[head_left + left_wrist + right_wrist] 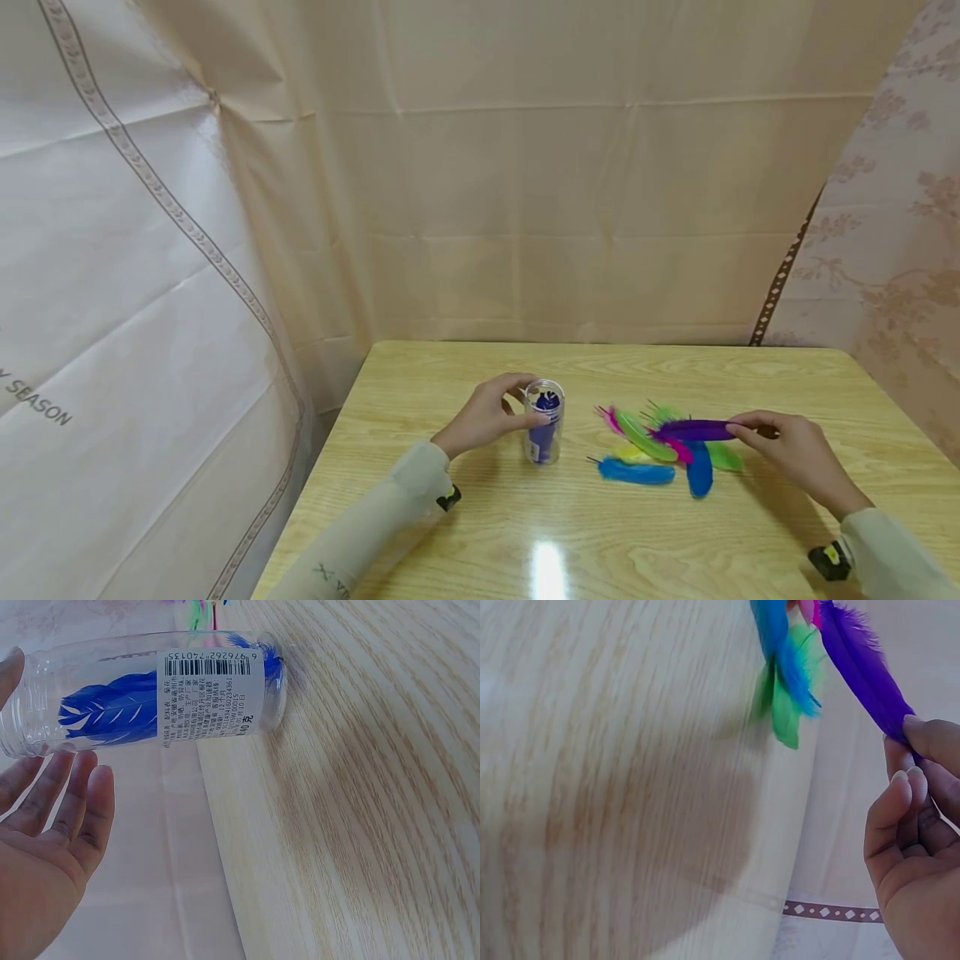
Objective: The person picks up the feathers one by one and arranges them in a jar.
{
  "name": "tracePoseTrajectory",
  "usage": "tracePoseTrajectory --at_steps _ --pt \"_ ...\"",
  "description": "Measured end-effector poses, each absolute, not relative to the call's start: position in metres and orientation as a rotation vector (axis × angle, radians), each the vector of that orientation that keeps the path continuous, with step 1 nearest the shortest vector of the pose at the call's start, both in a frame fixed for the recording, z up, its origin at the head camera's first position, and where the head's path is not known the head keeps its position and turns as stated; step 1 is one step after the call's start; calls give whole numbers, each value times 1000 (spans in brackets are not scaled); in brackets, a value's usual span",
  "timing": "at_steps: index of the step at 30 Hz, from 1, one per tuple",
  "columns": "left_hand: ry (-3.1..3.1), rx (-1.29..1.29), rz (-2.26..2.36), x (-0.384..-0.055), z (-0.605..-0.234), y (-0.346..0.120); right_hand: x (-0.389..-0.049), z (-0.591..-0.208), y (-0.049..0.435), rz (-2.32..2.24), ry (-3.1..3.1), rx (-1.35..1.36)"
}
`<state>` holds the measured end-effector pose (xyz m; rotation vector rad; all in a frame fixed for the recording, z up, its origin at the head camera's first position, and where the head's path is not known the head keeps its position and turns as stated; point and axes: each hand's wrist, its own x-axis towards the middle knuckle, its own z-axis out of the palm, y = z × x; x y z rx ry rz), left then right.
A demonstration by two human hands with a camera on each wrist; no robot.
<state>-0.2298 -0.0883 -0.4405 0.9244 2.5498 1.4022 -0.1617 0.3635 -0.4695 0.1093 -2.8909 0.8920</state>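
My left hand (486, 415) holds a clear plastic jar (543, 454) near its top, thumb on one side and fingers on the other. The jar stands upright on the table, its mouth uncovered. Inside it, in the left wrist view, shows a blue feather (112, 709) partly behind a white barcode label (211, 697). My right hand (798, 457) pinches one end of a purple feather (697, 430) between thumb and fingers. This feather extends leftward over a loose pile that includes a lime-green feather (642, 435) and a dark blue feather (699, 471).
A light blue feather (636, 472) lies at the near left of the pile, below a yellow feather (632, 453). Pink feather tips (611, 418) stick out at its left. Beige cloth (517, 208) hangs behind the wooden table (450, 558).
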Motion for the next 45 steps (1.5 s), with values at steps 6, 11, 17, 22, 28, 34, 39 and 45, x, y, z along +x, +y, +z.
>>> tracePoseTrajectory --at_steps 6,11,17,22,28,34,39,45 --pt "2558 919 1396 -230 -439 -88 -163 -464 361 879 -2859 102" --pt "2563 919 1388 -229 -439 -87 -163 -461 359 890 -2858 97" --pt "2561 931 1392 -229 -438 -87 -163 -459 358 909 -2841 110" --pt "2561 925 1387 -229 -439 -87 -164 -456 357 893 -2816 133" --pt "2569 945 1397 -230 -437 -86 -166 -451 354 891 -2767 138" --pt "2565 951 1387 -230 -436 -85 -166 -450 353 893 -2764 131" --pt "2572 941 1378 -229 -436 -85 -166 -450 352 929 -2781 153" --pt "2586 950 1368 -230 -438 -86 -170 -447 348 929 -2790 180"
